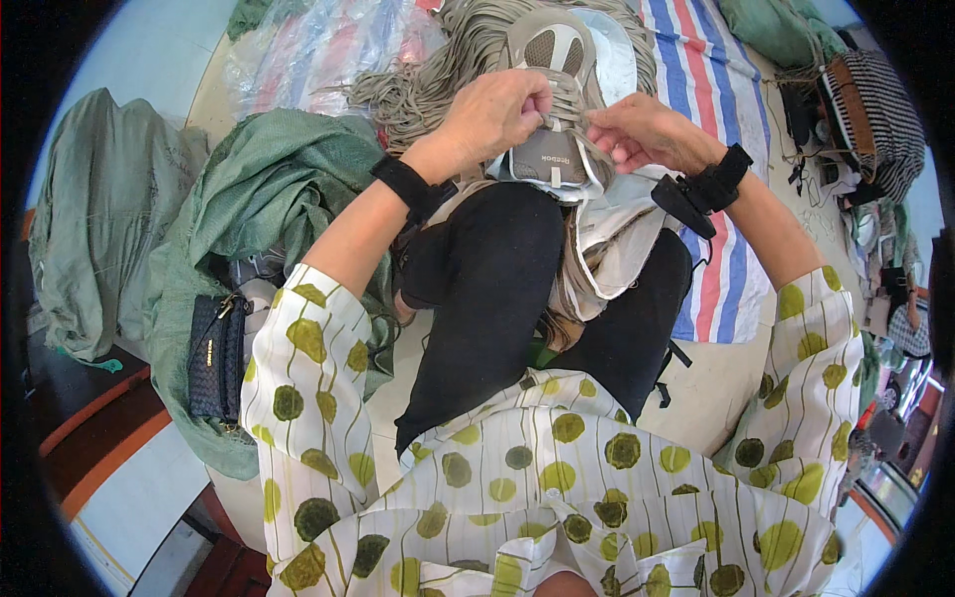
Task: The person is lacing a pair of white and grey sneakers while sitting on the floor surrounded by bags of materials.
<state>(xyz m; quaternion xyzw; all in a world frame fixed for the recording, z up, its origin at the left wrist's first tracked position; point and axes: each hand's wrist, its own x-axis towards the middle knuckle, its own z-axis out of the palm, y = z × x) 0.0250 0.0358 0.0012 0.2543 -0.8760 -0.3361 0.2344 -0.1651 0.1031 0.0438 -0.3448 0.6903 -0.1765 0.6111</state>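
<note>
A grey and white sneaker upper (527, 50) lies in front of my knees with its toe pointing away. Its grey tongue (545, 167) faces me, and the pale lining (612, 244) hangs open between my legs. Beige shoelace (567, 97) crosses the lacing rows. My left hand (497, 114) is closed in a pinch on the shoelace at the left side of the rows. On the right side, my right hand (652, 134) pinches the shoelace too, fingers curled. Behind the upper spreads a big heap of loose beige shoelaces (428, 75).
A green woven sack (269, 169) stands at my left, with a dark woven purse (214, 353) at its opening. Another greyish sack (109, 219) is farther left. Striped sheeting (731, 189) covers the floor at right. A striped bag (870, 119) sits at far right.
</note>
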